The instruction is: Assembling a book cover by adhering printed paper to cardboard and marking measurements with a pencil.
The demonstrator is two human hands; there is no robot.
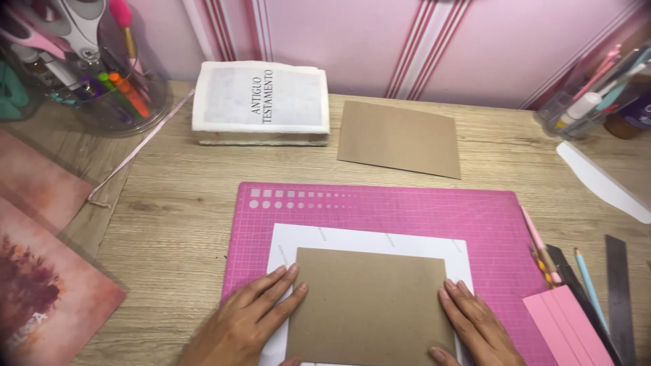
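- Head view looked down on a wooden tabletop point(169, 224), where your two hands framed a brown cardboard panel point(373, 305).
- Your left hand point(247, 318) lay flat, palm down, at the panel's left edge; its fingers point(288, 285) were spread and released, gripping nothing, their tips resting at the upper left corner of the board.
- Your right hand point(475, 325) lay flat at the panel's right edge, fingers extended and unclenched, pressing along the side rather than holding it.
- The cardboard panel sat on a white sheet point(366, 240), which showed as a border above and to both sides of it.
- The white sheet lay on a pink cutting mat point(407, 207) printed with a grid.
- A second brown cardboard piece point(400, 139) lay flat beyond the mat, well apart from your hands.
- A thick white-covered book block point(261, 102) rested at the back of the tabletop, left of that second piece.
- A pink ribbon point(135, 149) trailed from the book toward the left edge.
- Patterned reddish papers point(47, 271) lay at the far left.
- A clear holder of pens and scissors point(88, 61) stood in the back left corner.
- Pink card strips point(566, 325), pencils and a metal ruler point(618, 298) lay just right of the mat.
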